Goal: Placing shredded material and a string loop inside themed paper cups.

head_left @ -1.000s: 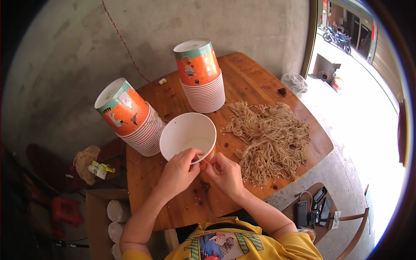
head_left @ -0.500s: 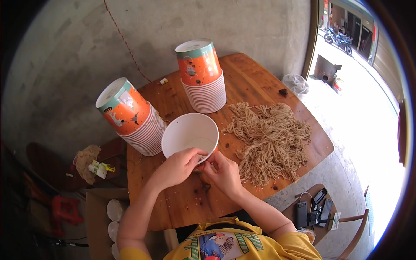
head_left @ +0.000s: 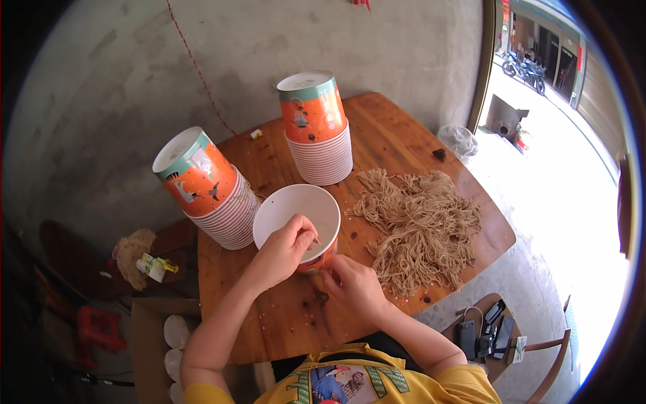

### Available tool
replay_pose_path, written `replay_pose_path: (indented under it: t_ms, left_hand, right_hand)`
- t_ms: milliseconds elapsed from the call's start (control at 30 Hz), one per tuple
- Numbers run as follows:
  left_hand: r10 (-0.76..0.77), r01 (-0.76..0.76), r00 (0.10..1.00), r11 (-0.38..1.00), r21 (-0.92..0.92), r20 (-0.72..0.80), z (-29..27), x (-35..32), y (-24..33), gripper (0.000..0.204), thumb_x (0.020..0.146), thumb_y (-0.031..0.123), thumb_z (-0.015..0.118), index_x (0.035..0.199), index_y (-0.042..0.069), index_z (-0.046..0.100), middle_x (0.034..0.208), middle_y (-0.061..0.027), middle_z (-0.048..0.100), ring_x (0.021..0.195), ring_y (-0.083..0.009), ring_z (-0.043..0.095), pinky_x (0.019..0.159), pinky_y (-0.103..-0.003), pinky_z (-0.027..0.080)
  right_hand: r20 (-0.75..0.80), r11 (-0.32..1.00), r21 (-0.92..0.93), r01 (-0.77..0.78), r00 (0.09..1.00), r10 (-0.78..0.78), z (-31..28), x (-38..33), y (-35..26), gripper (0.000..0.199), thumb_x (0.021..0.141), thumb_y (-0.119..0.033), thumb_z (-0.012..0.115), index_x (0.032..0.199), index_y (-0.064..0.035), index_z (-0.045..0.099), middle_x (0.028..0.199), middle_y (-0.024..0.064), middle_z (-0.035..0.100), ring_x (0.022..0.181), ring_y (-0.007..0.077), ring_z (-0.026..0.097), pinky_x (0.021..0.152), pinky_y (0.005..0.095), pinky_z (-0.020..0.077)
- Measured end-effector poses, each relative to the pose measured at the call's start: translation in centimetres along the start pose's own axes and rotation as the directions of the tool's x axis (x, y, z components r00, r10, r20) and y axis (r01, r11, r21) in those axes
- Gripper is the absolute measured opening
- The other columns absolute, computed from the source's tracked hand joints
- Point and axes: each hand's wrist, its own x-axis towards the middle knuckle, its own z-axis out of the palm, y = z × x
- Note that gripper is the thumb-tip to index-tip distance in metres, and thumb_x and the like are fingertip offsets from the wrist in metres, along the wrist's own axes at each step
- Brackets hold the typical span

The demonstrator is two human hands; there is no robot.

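A white-lined paper bucket [head_left: 282, 206] with an orange outside stands upright on the wooden table in front of me. Over its opening is my left hand [head_left: 291, 244], thumb and fingers pinched together, something thin and pale perhaps at the tips. Just outside the bucket's near right side, my right hand [head_left: 353, 283] is closed too, its fingertips close to the orange wall; whatever it holds is hidden or too small to name. To the right lies a loose heap of tan cords [head_left: 424, 229].
Two stacks of upside-down paper buckets, a left stack [head_left: 208, 188] and a back stack [head_left: 316, 128], flank the work spot. A cardboard box [head_left: 151, 337] with white round items sits at lower left. Devices lie on a wooden chair [head_left: 498, 337]. The wooden table [head_left: 383, 128] meets a grey wall.
My left hand has risen from the bucket's near rim to over its opening. My right hand has dropped from the rim to lower along the outside. The view has tilted slightly.
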Motion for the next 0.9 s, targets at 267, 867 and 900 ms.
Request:
replay_pose_path:
  t_ms: [267, 867, 900]
  left_hand:
    - [-0.129, 0.146, 0.989, 0.928, -0.343, 0.072, 1.0, 0.4, -1.2, 0.011, 0.103, 0.012, 0.044, 0.099, 0.003, 0.049, 0.084, -0.0032, 0.057, 0.071, -0.0081, 0.052, 0.067, -0.024, 0.046]
    - [-0.218, 0.309, 0.945, 0.842, -0.443, 0.245, 1.2, 0.1, -0.2, 0.013, 0.095, 0.014, 0.062, 0.104, 0.004, 0.059, 0.09, 0.002, 0.06, 0.078, -0.0057, 0.054, 0.067, -0.022, 0.046]
    - [-0.158, 0.266, 0.953, 0.843, -0.468, 0.257, 1.2, 0.2, 0.0, 0.013, 0.096, 0.013, 0.062, 0.105, 0.005, 0.059, 0.091, 0.0026, 0.06, 0.077, -0.0054, 0.054, 0.067, -0.022, 0.046]
  right_hand:
    - [0.258, 0.99, 0.059, 0.128, 0.956, -0.139, -3.0, 1.7, -2.1, 0.011, 0.088, -0.013, 0.065, 0.095, -0.0053, 0.062, 0.088, 0.0109, 0.061, 0.074, 0.0283, 0.064, 0.059, 0.0366, 0.0528]
    - [0.706, 0.923, 0.224, -0.314, 0.705, 0.068, -6.0, 10.6, -0.9, 0.022, 0.095, -0.024, 0.06, 0.092, -0.003, 0.066, 0.072, -0.0015, 0.059, 0.067, 0.0063, 0.053, 0.061, 0.0251, 0.0441]
    - [0.747, 0.87, 0.315, -0.38, 0.665, 0.021, -5.8, 11.3, -0.7, 0.022, 0.095, -0.024, 0.06, 0.093, -0.0031, 0.067, 0.073, -0.0016, 0.06, 0.068, 0.0065, 0.054, 0.062, 0.0248, 0.0454]
